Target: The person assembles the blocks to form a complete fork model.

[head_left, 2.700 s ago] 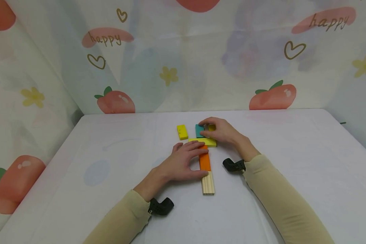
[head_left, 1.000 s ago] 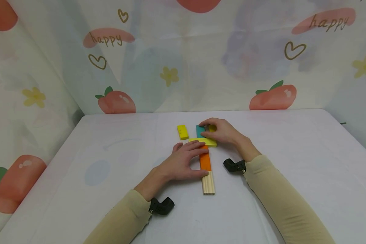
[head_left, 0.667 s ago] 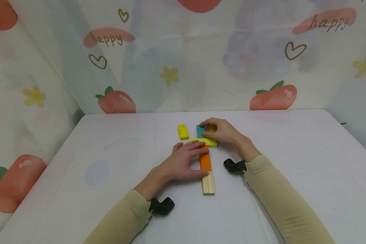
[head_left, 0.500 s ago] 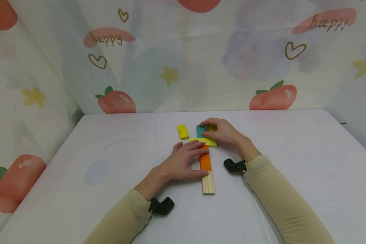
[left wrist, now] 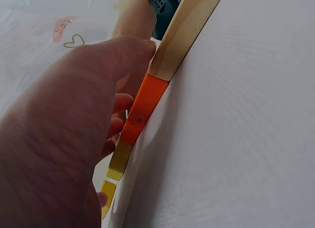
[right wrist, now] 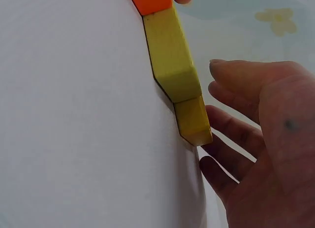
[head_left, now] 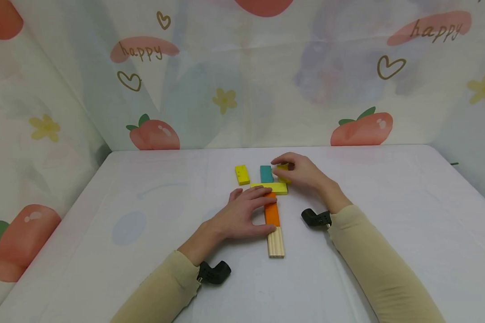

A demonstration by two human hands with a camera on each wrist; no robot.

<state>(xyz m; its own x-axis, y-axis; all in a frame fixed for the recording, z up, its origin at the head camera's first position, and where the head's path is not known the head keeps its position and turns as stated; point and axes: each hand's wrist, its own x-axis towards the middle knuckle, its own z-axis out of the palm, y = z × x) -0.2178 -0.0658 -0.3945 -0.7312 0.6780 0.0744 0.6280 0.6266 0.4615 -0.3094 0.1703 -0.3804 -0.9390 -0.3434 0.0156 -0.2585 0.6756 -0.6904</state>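
Note:
My left hand spreads over a row of blocks, thumb at the bare wooden block and fingers across the orange block. At the row's far end a pale yellow block lies crosswise. Beyond it stand a teal block and a darker yellow block, partly hidden by my right hand in the head view. The right fingers are loosely bent, thumb raised away from the blocks, fingertips right by the darker yellow block in the right wrist view. Another yellow block lies to the left.
A white cloth covers the table. Behind it hangs a patterned curtain with fruit and flower prints, and another side of it borders the left. Black cameras sit at both wrists.
My right hand has let go of the teal block and shifted right, leaving the teal block in full view. The left hand and the blocks have not visibly moved in the last second.

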